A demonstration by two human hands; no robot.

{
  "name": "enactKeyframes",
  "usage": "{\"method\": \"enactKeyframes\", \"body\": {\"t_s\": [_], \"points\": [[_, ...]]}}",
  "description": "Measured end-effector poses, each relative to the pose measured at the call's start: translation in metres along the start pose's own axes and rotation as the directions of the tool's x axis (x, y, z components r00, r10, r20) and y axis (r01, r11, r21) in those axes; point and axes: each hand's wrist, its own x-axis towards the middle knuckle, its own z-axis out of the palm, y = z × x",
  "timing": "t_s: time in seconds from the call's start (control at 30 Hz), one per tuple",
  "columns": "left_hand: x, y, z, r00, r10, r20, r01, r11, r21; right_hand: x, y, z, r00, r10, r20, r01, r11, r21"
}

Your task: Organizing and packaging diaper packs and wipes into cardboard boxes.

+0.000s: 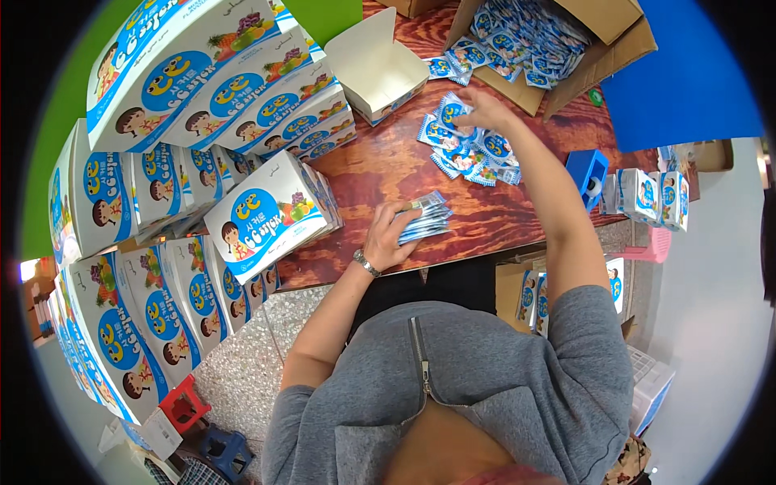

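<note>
My left hand (390, 236) rests near the table's front edge, its fingers wrapped round a neat stack of small blue-and-white sachets (428, 220). Farther off, my right hand (483, 111) reaches over a loose pile of similar sachets (470, 153). Its thumb and fingers are apart, close to the sachets at the pile's upper left; whether they touch one is hard to see. An open white carton (386, 58) with its lid raised stands beyond the pile, to the left.
Tall stacks of printed boxes (166, 101) fill the left side. Flattened printed cartons (271, 218) lie nearer me. A brown cardboard box (566, 93) spills sachets at the far right. A blue tape dispenser (588, 176) and bundled packs (647, 196) sit at the right edge of the reddish wooden table (356, 182).
</note>
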Motion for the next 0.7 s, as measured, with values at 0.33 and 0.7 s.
{"method": "enactKeyframes", "body": {"t_s": [0.33,0.7], "points": [[-0.001,0.0,0.002,1.0,0.004,-0.004,-0.004,1.0,-0.005,-0.037,0.014,-0.077,0.749,-0.144,0.646,0.449,0.829,-0.335],[-0.003,0.002,-0.001,1.0,-0.015,0.003,0.015,1.0,0.001,-0.048,0.007,-0.078,0.897,-0.292,0.331,0.278,0.956,0.092]]}}
